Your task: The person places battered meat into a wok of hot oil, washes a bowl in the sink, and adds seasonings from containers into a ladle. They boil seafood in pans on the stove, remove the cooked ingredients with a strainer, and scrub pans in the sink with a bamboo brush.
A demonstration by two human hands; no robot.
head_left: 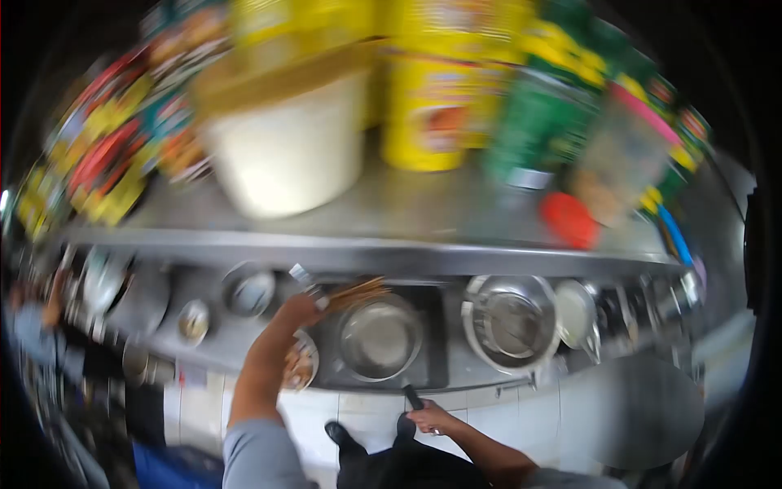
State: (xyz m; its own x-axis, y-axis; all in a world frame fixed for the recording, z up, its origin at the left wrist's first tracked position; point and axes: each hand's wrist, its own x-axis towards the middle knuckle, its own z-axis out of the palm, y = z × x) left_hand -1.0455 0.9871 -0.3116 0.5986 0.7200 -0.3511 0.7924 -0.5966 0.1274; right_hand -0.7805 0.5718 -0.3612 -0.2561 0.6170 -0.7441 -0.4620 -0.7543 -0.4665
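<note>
My right hand (432,419) is closed around the black handle (414,398) of a round frying pan (380,337). The pan sits over the dark cooktop (433,346), with a light, shiny inside. Above its left rim, my left hand (305,312) grips a bundle of thin brown sticks (358,292) that fans out to the right. A whitish end (300,275) sticks out on the hand's other side; blur hides its detail. Below my left forearm is a bowl (301,363) of brownish pieces, partly covered by the arm.
A large metal pot (511,323) stands to the right, beside a pale container (575,314). Small bowls (194,321) are at left. Overhead, a steel shelf (407,208) carries a white bucket (285,147), yellow cans (428,110) and green packs (542,122). Another person's arm (55,297) shows far left.
</note>
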